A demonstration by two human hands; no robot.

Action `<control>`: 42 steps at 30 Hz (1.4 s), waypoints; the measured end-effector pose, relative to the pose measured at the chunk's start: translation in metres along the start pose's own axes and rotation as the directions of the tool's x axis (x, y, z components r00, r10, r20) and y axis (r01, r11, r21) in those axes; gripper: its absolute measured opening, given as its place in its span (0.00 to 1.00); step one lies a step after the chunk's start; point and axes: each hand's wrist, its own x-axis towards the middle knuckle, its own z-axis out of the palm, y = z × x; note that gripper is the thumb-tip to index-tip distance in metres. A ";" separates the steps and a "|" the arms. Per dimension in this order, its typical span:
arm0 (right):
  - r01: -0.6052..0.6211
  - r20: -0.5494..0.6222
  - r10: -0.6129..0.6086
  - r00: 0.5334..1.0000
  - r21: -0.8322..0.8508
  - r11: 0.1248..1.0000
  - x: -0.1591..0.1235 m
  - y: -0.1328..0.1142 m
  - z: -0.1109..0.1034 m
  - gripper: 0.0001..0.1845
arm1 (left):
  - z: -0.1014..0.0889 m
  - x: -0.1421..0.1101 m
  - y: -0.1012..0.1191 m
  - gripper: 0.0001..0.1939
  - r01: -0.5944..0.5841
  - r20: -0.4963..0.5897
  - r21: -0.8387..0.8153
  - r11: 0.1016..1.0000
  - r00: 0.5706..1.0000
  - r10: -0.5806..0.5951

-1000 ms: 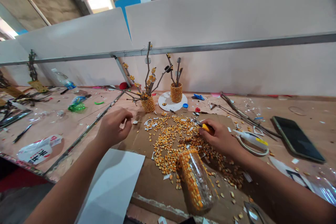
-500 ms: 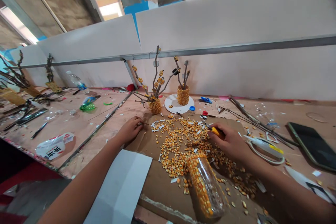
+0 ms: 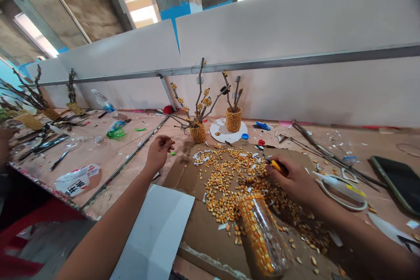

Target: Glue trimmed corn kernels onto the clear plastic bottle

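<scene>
My right hand (image 3: 290,177) rests over the corn kernels, closed around a yellow-and-black utility knife (image 3: 276,165) whose blade end points away and left. My left hand (image 3: 158,153) is raised just off the cardboard's left edge, fingers curled and tips together; anything pinched there is too small to name. Loose corn kernels (image 3: 219,183) and white paper scraps are strewn across the cardboard sheet (image 3: 197,232). A clear plastic bottle (image 3: 274,232), partly covered in rows of kernels, lies on its side closest to me.
Behind the cardboard stand kernel-covered pots (image 3: 198,132) holding branches, one on a white disc (image 3: 218,129). White board (image 3: 157,232) lies near my left forearm. On the right are a glue gun (image 3: 344,188), sticks (image 3: 315,148) and a phone (image 3: 395,179). A partition wall (image 3: 295,87) rises behind.
My left hand has lifted from the cardboard's edge and moved up and slightly left, its fingertips drawn together. My right hand keeps the knife in nearly the same place. The view has shifted slightly.
</scene>
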 end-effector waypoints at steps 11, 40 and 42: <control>-0.008 0.025 0.008 1.000 0.006 1.000 0.001 -0.001 0.000 0.17 | 0.002 0.019 0.048 0.14 -0.105 -0.255 -0.226 0.968 0.966 0.046; 0.026 0.050 -0.026 0.998 0.002 1.000 0.000 -0.004 0.000 0.16 | 0.035 0.044 0.050 0.14 -0.127 -0.382 -0.050 0.991 0.919 0.099; 0.028 0.051 -0.028 0.998 0.000 1.000 0.000 -0.003 0.000 0.16 | 0.035 0.044 0.052 0.13 -0.130 -0.377 -0.026 0.991 0.920 0.111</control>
